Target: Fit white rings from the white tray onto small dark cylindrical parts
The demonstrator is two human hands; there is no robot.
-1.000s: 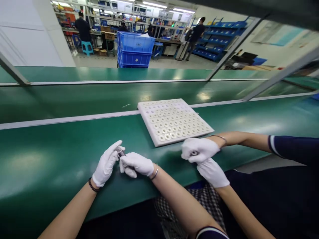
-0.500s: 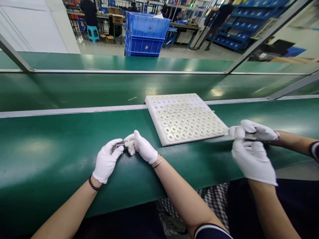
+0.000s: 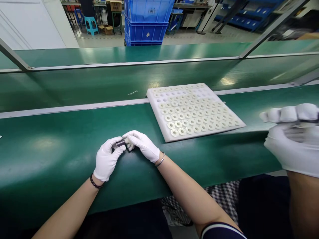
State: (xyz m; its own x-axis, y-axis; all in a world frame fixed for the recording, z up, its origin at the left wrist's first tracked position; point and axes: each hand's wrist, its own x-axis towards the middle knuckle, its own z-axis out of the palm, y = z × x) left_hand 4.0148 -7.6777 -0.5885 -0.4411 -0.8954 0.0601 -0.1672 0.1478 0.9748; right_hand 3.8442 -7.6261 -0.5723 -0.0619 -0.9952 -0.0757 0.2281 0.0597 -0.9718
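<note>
My left hand [image 3: 106,162], in a white glove, pinches a short dark metallic cylinder [image 3: 120,143] between thumb and fingers. Gloved in white too, my right hand [image 3: 145,145] closes on a small whitish piece [image 3: 127,141] at the cylinder's right end. Whether that piece is fixed to the cylinder I cannot tell, since my fingers cover part of it. Both hands are held close together over the green work surface [image 3: 62,132]. To their right lies a white foam tray [image 3: 160,123] with rows of pale ring-shaped parts [image 3: 182,131] standing in its holes.
At the right edge a co-worker's gloved hands [image 3: 291,142] hold something mostly hidden. A white strip [image 3: 99,105] runs along the bench, and slanted metal posts [image 3: 264,36] rise behind it. Stacked blue crates [image 3: 147,33] and a turquoise stool [image 3: 91,25] stand beyond.
My right fingers have closed in further around the cylinder's whitish end. My view has tipped down a little. The co-worker's hands have moved right, away from the tray's corner.
</note>
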